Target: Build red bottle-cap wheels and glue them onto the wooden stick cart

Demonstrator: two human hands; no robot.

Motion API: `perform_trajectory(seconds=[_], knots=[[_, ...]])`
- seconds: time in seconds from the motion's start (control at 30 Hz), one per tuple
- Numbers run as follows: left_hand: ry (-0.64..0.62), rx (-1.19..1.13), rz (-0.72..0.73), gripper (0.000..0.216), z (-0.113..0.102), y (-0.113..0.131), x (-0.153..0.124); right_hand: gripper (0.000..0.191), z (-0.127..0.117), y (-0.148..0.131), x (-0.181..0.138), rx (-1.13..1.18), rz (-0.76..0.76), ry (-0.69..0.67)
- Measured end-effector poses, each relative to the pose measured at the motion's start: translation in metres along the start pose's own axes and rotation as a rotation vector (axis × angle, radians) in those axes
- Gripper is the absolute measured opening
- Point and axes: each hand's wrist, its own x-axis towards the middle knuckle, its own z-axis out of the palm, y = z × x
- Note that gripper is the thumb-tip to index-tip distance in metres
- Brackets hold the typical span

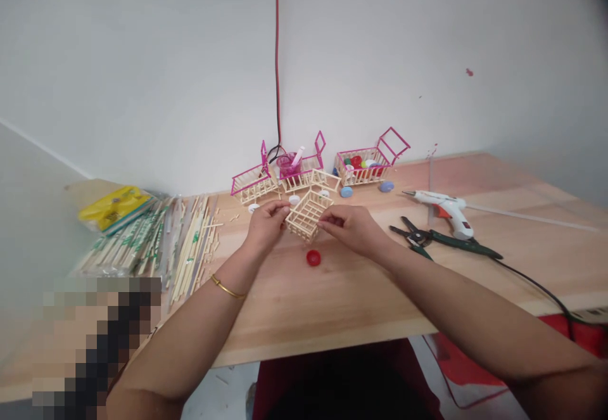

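Between my two hands is a small unpainted cart [310, 215] built from thin wooden sticks, with a stick handle frame at its far end. My left hand [267, 223] pinches its left side, fingers closed. On the right side, my right hand [350, 227] grips the cart's near edge with thumb and fingertips. A red bottle cap [313, 258] lies on the table just in front of the cart. Behind stand more stick carts with pink-painted rims: one at the left [255, 184], one in the middle [304, 178], and one at the right [363, 165] filled with coloured caps.
A white glue gun [446, 208] and dark green-handled pliers [456, 242] lie on the right of the wooden table [294, 318]. Loose sticks [190, 252] and bagged sticks [128, 242] with a yellow packet [114, 208] cover the left. A red-black cable [277, 59] runs down the wall.
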Motion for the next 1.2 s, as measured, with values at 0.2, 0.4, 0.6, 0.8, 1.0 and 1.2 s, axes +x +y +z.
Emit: perform_trajectory(seconds=[0.2,0.4,0.6,0.8,1.0,1.2], knots=[[0.003,0.013,0.002,0.026,-0.002,0.0,0.003,0.028,-0.009,0.001,0.002,0.028,0.129,-0.048],[0.0,0.021,-0.003,0.025,-0.001,0.004,0.001,0.024,-0.015,-0.002,0.002,0.218,0.316,-0.16],[0.006,0.04,0.003,0.025,-0.001,0.005,0.001,0.012,-0.015,-0.006,0.002,0.298,0.391,-0.195],[0.011,0.034,0.012,0.025,-0.001,0.007,0.0,0.008,-0.011,-0.006,0.002,0.322,0.424,-0.218],[0.012,0.059,0.027,0.023,-0.001,0.007,-0.001,0.011,-0.002,-0.001,0.002,0.275,0.414,-0.182],[0.105,0.499,0.491,0.021,-0.008,0.025,-0.011,0.01,-0.001,-0.003,0.002,0.22,0.263,-0.109]])
